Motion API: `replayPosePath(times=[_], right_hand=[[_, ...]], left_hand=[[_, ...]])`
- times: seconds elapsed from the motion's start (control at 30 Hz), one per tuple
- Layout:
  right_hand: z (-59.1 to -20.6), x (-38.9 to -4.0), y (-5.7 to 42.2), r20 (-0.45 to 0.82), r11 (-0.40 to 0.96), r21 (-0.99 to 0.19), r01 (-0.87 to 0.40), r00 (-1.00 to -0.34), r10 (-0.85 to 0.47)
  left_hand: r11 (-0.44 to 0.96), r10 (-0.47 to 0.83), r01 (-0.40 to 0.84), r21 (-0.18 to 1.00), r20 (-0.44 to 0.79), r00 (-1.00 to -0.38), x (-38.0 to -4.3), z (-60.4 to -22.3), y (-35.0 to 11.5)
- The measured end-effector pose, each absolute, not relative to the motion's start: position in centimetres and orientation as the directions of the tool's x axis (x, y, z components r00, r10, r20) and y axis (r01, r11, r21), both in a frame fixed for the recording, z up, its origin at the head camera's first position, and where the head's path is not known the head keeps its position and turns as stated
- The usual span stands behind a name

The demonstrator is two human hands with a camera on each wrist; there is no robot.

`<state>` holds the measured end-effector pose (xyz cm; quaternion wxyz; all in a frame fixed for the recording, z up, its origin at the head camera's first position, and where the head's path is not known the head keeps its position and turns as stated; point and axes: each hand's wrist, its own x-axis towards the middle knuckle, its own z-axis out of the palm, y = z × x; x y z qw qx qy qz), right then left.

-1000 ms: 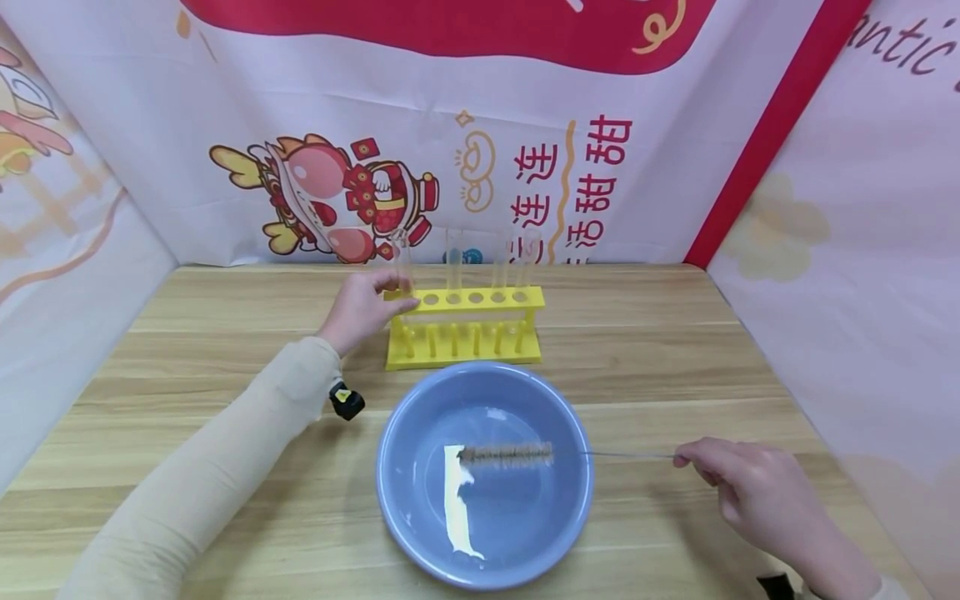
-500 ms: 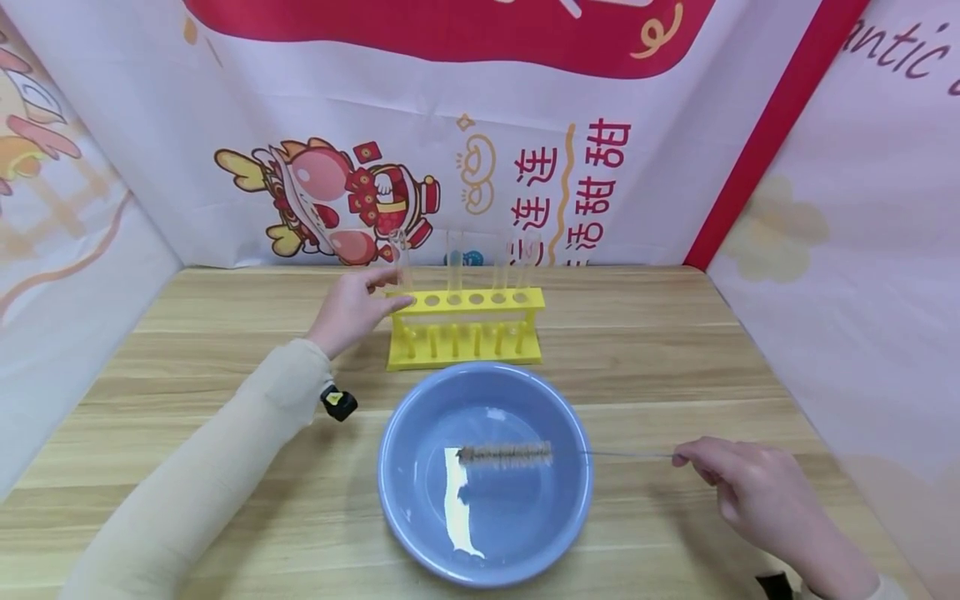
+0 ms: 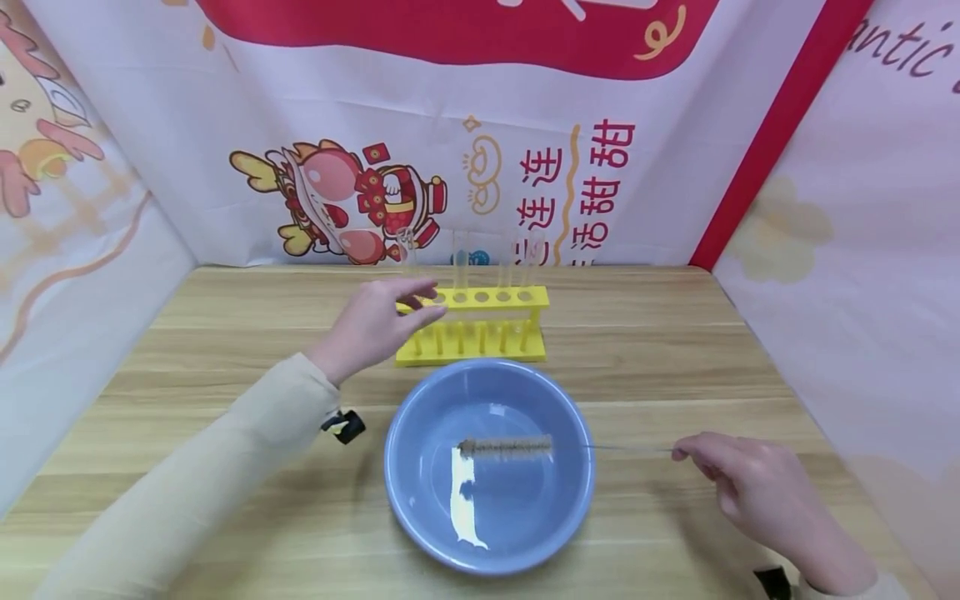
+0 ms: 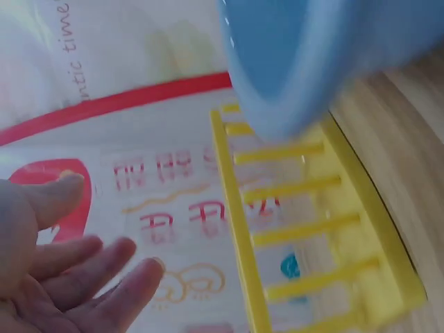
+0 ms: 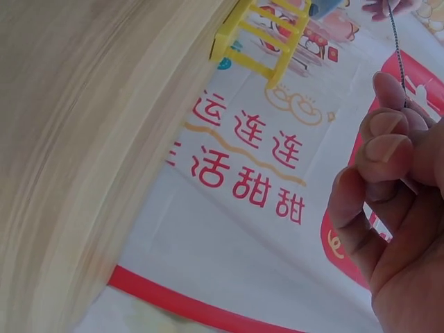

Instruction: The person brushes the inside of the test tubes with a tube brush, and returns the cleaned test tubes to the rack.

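My left hand [image 3: 375,329] is in front of the left end of a yellow test tube rack [image 3: 536,346], thumb and fingers apart. In the left wrist view nothing lies between those fingers. Clear test tubes stand upright in the rack, one at the left end [image 3: 406,243] and others farther right, such as a middle tube [image 3: 461,260]. My right hand [image 3: 765,492] pinches the thin wire handle of a test tube brush [image 3: 510,448]. Its bristles lie over the inside of a blue basin [image 3: 480,383], while the wire crosses the basin's right rim.
The wooden table [image 3: 675,358] carries the rack behind the basin. A printed white cloth [image 3: 645,167] hangs right behind the rack, and similar cloths line both sides. A bright reflection shows inside the basin.
My left hand has come away from the left-end tube, moving right and nearer, its fingers off the tube. The tube still stands in the rack. My right hand keeps its pinch, almost unmoved.
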<state>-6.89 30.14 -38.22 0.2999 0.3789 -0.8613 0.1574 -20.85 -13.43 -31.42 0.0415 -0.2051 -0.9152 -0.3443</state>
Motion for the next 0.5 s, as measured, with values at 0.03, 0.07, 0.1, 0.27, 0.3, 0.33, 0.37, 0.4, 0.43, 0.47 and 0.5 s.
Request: replayPosePath(times=[0.03,0.07,0.1,0.27,0.3,0.33,0.37,0.4,0.43,0.47,0.5], right_hand=[[-38.2,-6.9,30.1,0.638,0.667,-0.037,-0.744,-0.531,-0.558],[-38.2,-7.0,30.0,0.640,0.669,-0.028,-0.743,-0.527,-0.559],[-38.2,-7.0,29.8,0.643,0.669,-0.018,-0.743,-0.521,-0.561],[-38.2,-7.2,29.0,0.656,0.676,0.039,-0.736,-0.492,-0.573],[-38.1,-7.2,28.9,0.656,0.683,0.048,-0.729,-0.493,-0.571],[-38.0,-7.1,28.8,0.657,0.691,0.057,-0.721,-0.493,-0.570],[-38.0,-7.1,28.6,0.657,0.700,0.067,-0.711,-0.497,-0.568],[-37.9,-7.0,28.5,0.655,0.711,0.077,-0.699,-0.502,-0.565],[-37.7,-6.9,28.4,0.652,0.722,0.092,-0.686,-0.506,-0.564],[-37.6,-6.9,28.2,0.650,0.730,0.105,-0.676,-0.509,-0.564],[-37.5,-6.8,28.0,0.643,0.738,0.112,-0.666,-0.517,-0.565]], left_hand=[[0.676,0.350,0.386,0.628,0.186,-0.918,-21.0,-31.4,-12.8],[0.675,0.352,0.366,0.641,0.157,-0.923,-21.3,-31.4,-12.3],[0.674,0.349,0.345,0.654,0.129,-0.928,-21.6,-31.5,-11.8],[0.672,0.334,0.253,0.696,0.020,-0.942,-23.4,-32.1,-9.9],[0.673,0.330,0.244,0.698,0.012,-0.944,-23.6,-32.1,-9.7],[0.675,0.322,0.236,0.699,0.009,-0.947,-23.8,-32.2,-9.5],[0.681,0.310,0.229,0.695,0.009,-0.951,-24.0,-32.3,-9.3],[0.688,0.299,0.225,0.690,0.013,-0.954,-24.1,-32.3,-9.2],[0.694,0.286,0.219,0.685,0.016,-0.958,-24.2,-32.4,-9.2],[0.700,0.271,0.210,0.682,0.017,-0.962,-24.3,-32.4,-9.2],[0.707,0.258,0.201,0.678,0.018,-0.966,-24.3,-32.4,-9.2]])
